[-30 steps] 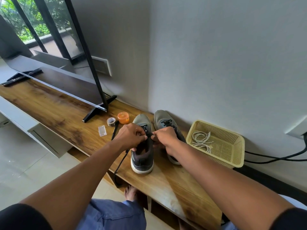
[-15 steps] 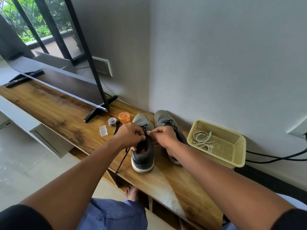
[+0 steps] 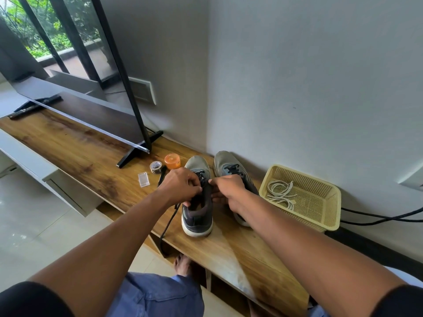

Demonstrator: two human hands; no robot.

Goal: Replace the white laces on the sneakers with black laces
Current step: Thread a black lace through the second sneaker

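Both hands are working at the top eyelets of the grey fabric sneaker with the white sole, which is standing on the wooden desk close to its front edge, heel toward the person. The left hand is closing its fingers in a pinch at the shoe's left eyelet row, apparently gripping the flat black lace, whose free end is trailing over the desk's front edge. The right hand is pinching at the right eyelet row; what it is holding is too small to tell, though it is likely the other lace end or the tongue edge.

The second grey sneaker is sitting just beside the first, nearer the back edge, and is already showing dark lacing. The removed white laces are lying coiled in the pale yellow perforated plastic basket toward the desk's right end.

To do this step well, the person should be keeping the lace flat and untwisted while feeding it, pushing the tip fully through the eyelet before pulling, and steadying the shoe with the other hand so it is not sliding toward the front edge. Tension wants evening out row by row, and both free ends should be finishing at matching length. The dangling end could be snagging on the edge, so gathering it up would help.
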